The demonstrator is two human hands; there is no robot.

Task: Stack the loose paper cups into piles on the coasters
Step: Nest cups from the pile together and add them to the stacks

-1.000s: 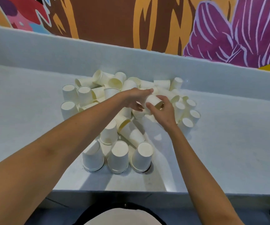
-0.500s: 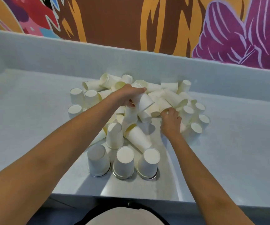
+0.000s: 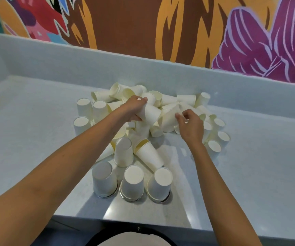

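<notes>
a painted mural wall (image 3: 125,23) rises behind a pale grey counter (image 3: 249,166) with a raised back edge. near the middle of the counter lies a wide heap of loose paper cups (image 3: 156,130), some standing mouth-down, many tipped on their sides and leaning on one another. at the near edge of the heap, three upturned cups (image 3: 134,180) stand in a row, each on one of the coasters (image 3: 132,199), whose dark rims peek out beneath them; judging by that, the piles are barely begun and most of the work is left.

the left hand (image 3: 134,108) reaches over the heap and grips a tilted cup (image 3: 150,113) round its wall, lifted clear of the rest. the right hand (image 3: 190,125) hovers just beside a cup lying on its side (image 3: 168,119), fingers curled at its edge; whether they have closed on it, i cannot tell.

these cups are likely very light, thin-walled and easy to dent, so a soft hold round the middle of the wall, or a pinch at the stiffer rolled rim, should serve best. squeezing hard could crease the paper and make nesting stick. being so light, neighbours may roll or topple when one is pulled free.
</notes>
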